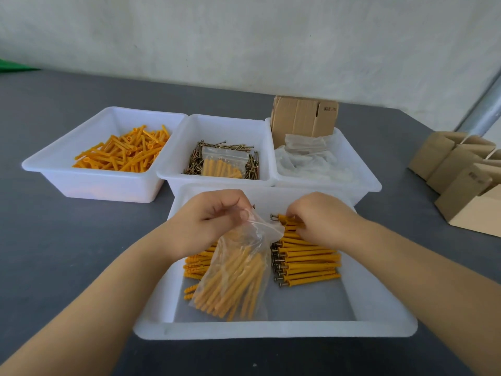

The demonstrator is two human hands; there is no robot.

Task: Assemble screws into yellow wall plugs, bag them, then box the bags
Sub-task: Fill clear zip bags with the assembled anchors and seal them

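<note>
My left hand (pixel 208 221) pinches the top of a clear plastic bag (pixel 235 272) that hangs into the near white tray (pixel 273 329) and holds several yellow plugs with screws. To its right, my right hand (pixel 322 218) curls its fingers round assembled plugs at the top of a neat row of assembled plugs (pixel 306 264) lying in the same tray. More assembled plugs (pixel 196 267) lie behind the bag on the left, partly hidden.
Three white trays stand behind: loose yellow plugs (pixel 124 151) at left, screws (pixel 230 147) with a filled bag (pixel 223 165) on top in the middle, empty bags (pixel 309 156) and a flat carton (pixel 303 119) at right. Cardboard boxes (pixel 461 180) stand at far right.
</note>
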